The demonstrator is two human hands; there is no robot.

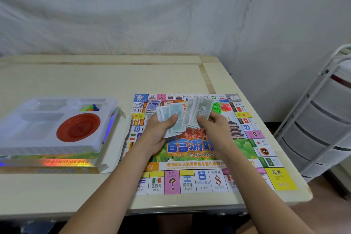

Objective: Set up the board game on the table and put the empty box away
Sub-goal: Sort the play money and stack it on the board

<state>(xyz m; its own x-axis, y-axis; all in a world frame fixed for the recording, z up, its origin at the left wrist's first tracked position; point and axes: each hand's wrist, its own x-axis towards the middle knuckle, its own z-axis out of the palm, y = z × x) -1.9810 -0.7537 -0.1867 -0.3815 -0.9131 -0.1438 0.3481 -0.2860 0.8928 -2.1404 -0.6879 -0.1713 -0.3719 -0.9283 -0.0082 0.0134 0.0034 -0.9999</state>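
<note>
Our hands, left and right, each pinch play money above the board; tray at nine o'clock.

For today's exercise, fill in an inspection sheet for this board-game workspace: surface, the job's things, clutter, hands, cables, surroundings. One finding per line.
Surface: pale table with an inlaid border strip.
Job's things: game board lies unfolded and flat on the table's right part; a card stack and green and red pieces sit on it. White plastic tray rests on the open game box, holding a red dish and small coloured pieces.
Clutter: nothing seen.
Hands: left hand and right hand each hold a fan of paper money over the board.
Cables: nothing seen.
Surroundings: draped white sheet behind; white drawer rack at right.
</note>
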